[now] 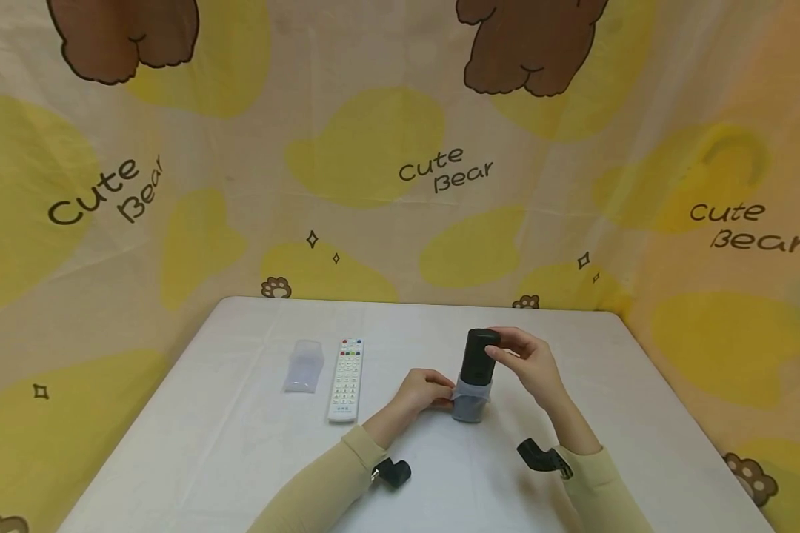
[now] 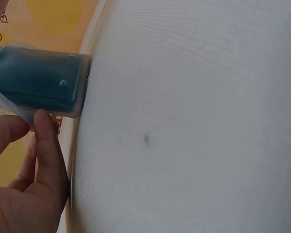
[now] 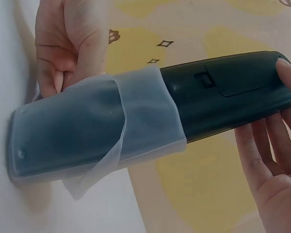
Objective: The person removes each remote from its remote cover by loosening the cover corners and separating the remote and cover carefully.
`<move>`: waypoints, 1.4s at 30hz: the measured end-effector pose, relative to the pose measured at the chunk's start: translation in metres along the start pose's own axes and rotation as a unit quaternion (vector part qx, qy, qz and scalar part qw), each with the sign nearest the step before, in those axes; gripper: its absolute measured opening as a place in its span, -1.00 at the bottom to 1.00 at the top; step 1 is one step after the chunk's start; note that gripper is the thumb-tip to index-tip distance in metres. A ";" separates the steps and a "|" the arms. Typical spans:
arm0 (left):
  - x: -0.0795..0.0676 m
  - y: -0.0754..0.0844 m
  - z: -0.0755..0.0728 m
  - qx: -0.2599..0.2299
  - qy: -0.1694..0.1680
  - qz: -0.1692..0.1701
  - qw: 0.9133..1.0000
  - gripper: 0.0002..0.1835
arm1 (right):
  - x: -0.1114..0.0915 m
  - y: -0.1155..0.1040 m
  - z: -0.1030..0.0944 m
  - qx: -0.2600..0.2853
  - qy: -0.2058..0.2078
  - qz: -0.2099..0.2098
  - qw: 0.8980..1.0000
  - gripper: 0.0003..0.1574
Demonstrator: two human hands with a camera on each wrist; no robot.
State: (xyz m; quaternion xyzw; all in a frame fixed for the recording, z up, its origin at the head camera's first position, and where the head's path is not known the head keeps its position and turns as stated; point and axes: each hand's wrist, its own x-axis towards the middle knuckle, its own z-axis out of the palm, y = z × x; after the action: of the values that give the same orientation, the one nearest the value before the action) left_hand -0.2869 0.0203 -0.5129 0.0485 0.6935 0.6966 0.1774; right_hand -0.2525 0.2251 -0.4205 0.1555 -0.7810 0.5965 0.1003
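A black remote control (image 1: 478, 357) stands nearly upright on the table, its lower part inside a translucent silicone cover (image 1: 471, 400). In the right wrist view, the remote's back (image 3: 223, 87) with its battery lid faces the camera, and the loose edge of the cover (image 3: 150, 111) is folded over partway up. My right hand (image 1: 530, 364) grips the remote's upper end between thumb and fingers. Low on the other side, my left hand (image 1: 421, 392) pinches the edge of the cover with thumb and finger, as the left wrist view shows.
A white remote control (image 1: 345, 381) lies left of my left hand. Beside it lies another translucent cover (image 1: 304, 366), flat on the white table (image 1: 253, 459). Patterned cloth (image 1: 373, 148) hangs behind the table and along its sides.
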 end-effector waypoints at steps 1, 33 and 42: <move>0.000 0.001 0.000 -0.001 0.000 0.000 1.000 -0.82 | 0.000 0.000 0.000 0.000 -0.003 0.000 1.000 -0.52; 0.006 0.019 -0.020 -0.020 0.036 -0.009 0.999 -0.76 | -0.007 0.006 -0.012 0.018 0.088 0.030 0.996 -0.56; 0.000 0.027 -0.024 -0.017 0.029 0.000 0.999 -0.75 | -0.005 0.005 -0.014 0.048 0.087 0.023 0.995 -0.63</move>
State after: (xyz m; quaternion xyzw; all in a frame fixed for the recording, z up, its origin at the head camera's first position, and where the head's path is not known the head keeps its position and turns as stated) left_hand -0.2995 -0.0023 -0.4868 0.0255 0.6867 0.7092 0.1577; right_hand -0.2505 0.2399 -0.4228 0.0897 -0.7432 0.6467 0.1465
